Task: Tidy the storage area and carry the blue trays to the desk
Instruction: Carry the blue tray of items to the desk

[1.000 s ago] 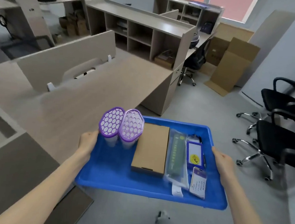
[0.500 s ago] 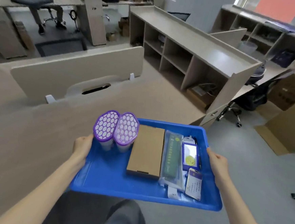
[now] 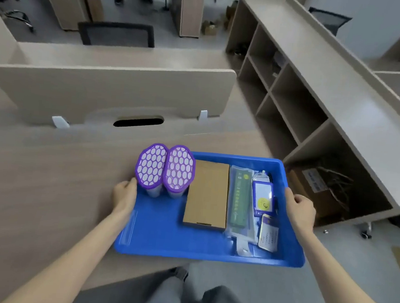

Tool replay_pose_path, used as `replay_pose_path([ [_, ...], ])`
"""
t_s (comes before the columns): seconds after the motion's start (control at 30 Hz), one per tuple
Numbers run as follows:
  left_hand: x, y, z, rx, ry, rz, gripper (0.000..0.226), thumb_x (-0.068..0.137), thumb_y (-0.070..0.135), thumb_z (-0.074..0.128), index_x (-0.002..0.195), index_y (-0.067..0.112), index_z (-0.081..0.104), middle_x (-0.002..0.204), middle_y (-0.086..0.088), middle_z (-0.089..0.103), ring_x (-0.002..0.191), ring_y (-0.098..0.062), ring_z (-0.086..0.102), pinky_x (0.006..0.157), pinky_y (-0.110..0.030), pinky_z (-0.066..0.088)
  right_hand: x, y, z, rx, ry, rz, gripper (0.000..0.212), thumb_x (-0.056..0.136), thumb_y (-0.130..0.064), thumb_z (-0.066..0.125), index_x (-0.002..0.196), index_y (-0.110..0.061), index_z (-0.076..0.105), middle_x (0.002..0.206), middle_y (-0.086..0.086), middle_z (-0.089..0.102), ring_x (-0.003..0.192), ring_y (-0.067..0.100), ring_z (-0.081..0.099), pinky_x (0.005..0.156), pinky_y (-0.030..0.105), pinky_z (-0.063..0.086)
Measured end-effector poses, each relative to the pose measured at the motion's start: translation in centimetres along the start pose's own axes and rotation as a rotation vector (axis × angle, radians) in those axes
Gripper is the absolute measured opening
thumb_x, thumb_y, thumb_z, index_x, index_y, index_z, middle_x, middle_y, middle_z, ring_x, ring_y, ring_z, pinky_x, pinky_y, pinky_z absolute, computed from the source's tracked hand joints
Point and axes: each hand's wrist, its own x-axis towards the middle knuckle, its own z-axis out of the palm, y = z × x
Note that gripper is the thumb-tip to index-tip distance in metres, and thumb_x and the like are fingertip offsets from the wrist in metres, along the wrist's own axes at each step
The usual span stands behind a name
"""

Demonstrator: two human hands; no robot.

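Nearest to me, the person's trousered legs (image 3: 206, 300) stand at six o'clock, and just beyond them the blue tray (image 3: 159, 234) is held level between both hands. The left hand (image 3: 124, 197) grips the rim at the tray's nine o'clock and the right hand (image 3: 300, 210) grips it at three o'clock, each with fingers curled round the edge and their tips hidden beneath. Inside, a card (image 3: 269, 235), a blue badge holder (image 3: 262, 199) and a green strip in a clear bag (image 3: 239, 202) lie loose toward three o'clock. A flat cardboard box (image 3: 207, 192) lies at the centre, and two tall purple-lidded containers (image 3: 165, 166) stand upright, touching, at eleven o'clock. The tray's left part hangs over the desk (image 3: 47, 187) and its right part over bare floor; I cannot tell whether it touches the wood. Farther off, at twelve o'clock, are the desk's partition (image 3: 103, 91) and a chair back (image 3: 117, 33), and at two o'clock stands an open shelf unit (image 3: 318, 89). The hazard, I think, is the set-down. Released where it is, the tray would overhang and could tip off the edge. A knock against the desk or an uneven lowering could topple the tall containers and send the loose pieces sliding.
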Motion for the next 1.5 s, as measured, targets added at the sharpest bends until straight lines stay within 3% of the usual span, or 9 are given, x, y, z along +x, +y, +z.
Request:
replay_pose_path([
  [0.37, 3.8, 0.5, 8.4, 0.060, 0.298, -0.137, 0.041, 0.082, 0.046, 0.050, 0.064, 0.009, 0.047, 0.066, -0.003, 0.053, 0.063, -0.024, 0.043, 0.066, -0.036, 0.041, 17.9, -2.3, 8.7, -0.024, -0.208, -0.111, 0.053, 0.095, -0.052, 0.047, 0.062, -0.010, 0.053, 0.062, 0.008, 0.060, 0.060, 0.024, 0.059, 0.058, 0.036, 0.046],
  [0.73, 5.6, 1.6, 12.6, 0.099, 0.376, -0.127, 0.033, 0.068, 0.043, 0.045, 0.058, 0.013, 0.038, 0.058, -0.002, 0.039, 0.061, -0.024, 0.030, 0.060, -0.035, 0.031, 23.5, -0.8, 13.1, -0.146, -0.209, -0.151, 0.060, 0.093, -0.061, 0.039, 0.066, -0.010, 0.057, 0.064, 0.008, 0.063, 0.063, 0.027, 0.063, 0.069, 0.050, 0.059],
  [0.93, 6.2, -0.8, 13.1, 0.102, 0.395, -0.121, 0.036, 0.072, 0.044, 0.045, 0.059, 0.013, 0.036, 0.059, -0.005, 0.040, 0.066, -0.026, 0.031, 0.061, -0.035, 0.032, 23.9, 0.4, 13.9, -0.208, -0.171, -0.183, 0.062, 0.094, -0.065, 0.036, 0.068, -0.012, 0.056, 0.067, 0.008, 0.062, 0.066, 0.030, 0.062, 0.069, 0.046, 0.056],
  [1.03, 5.9, -1.8, 13.0, 0.150, 0.380, -0.066, 0.039, 0.079, 0.044, 0.047, 0.060, 0.012, 0.035, 0.057, -0.004, 0.038, 0.065, -0.028, 0.033, 0.061, -0.036, 0.032, 23.2, 0.1, 14.0, -0.313, -0.148, -0.207, 0.054, 0.096, -0.060, 0.036, 0.082, -0.013, 0.059, 0.081, 0.011, 0.065, 0.076, 0.033, 0.063, 0.070, 0.045, 0.053],
  [1.1, 5.3, -2.3, 12.5, 0.191, 0.364, -0.062, 0.044, 0.088, 0.042, 0.052, 0.060, 0.013, 0.036, 0.056, -0.002, 0.041, 0.064, -0.028, 0.037, 0.061, -0.036, 0.033, 21.9, -0.9, 13.4, -0.367, -0.059, -0.266, 0.039, 0.096, -0.045, 0.050, 0.108, -0.009, 0.060, 0.106, 0.018, 0.063, 0.096, 0.040, 0.062, 0.079, 0.053, 0.054],
  [1.17, 4.1, -2.7, 11.7, 0.175, 0.354, -0.092, 0.049, 0.090, 0.048, 0.055, 0.061, 0.010, 0.042, 0.057, -0.002, 0.048, 0.063, -0.028, 0.043, 0.061, -0.036, 0.037, 19.4, -1.9, 12.9, -0.345, 0.008, -0.431, 0.037, 0.092, -0.030, 0.058, 0.119, -0.005, 0.056, 0.115, 0.022, 0.060, 0.105, 0.045, 0.057, 0.084, 0.055, 0.049],
  [1.23, 2.0, -3.9, 10.2, 0.142, 0.373, -0.112, 0.052, 0.089, 0.053, 0.053, 0.069, 0.005, 0.052, 0.063, -0.007, 0.059, 0.064, -0.030, 0.052, 0.062, -0.040, 0.045, 14.9, -3.3, 12.6, -0.215, -0.138, -0.593, 0.021, 0.092, -0.025, 0.055, 0.106, -0.012, 0.061, 0.104, 0.013, 0.064, 0.097, 0.036, 0.060, 0.079, 0.047, 0.049],
  [1.33, -3.6, -8.2, 6.2, 0.032, 0.441, -0.115, 0.037, 0.095, 0.035, 0.058, 0.075, 0.004, 0.060, 0.071, -0.014, 0.067, 0.065, -0.032, 0.061, 0.065, -0.044, 0.051, 5.8, -4.7, 13.7, -0.169, -0.636, -0.735, 0.014, 0.094, -0.026, 0.051, 0.083, -0.021, 0.058, 0.076, 0.000, 0.065, 0.074, 0.025, 0.061, 0.066, 0.039, 0.048],
  [1.5, -21.0, -19.0, -3.2, -0.367, 0.678, -0.375, 0.028, 0.098, 0.009, 0.056, 0.071, 0.010, 0.063, 0.057, -0.003, 0.062, 0.053, -0.021, 0.054, 0.045, -0.017, 0.044, -14.0, -6.3, 18.6, -0.384, -1.296, -1.056, 0.009, 0.091, -0.018, 0.058, 0.083, -0.022, 0.062, 0.065, -0.008, 0.061, 0.060, 0.010, 0.054, 0.059, 0.028, 0.039],
])
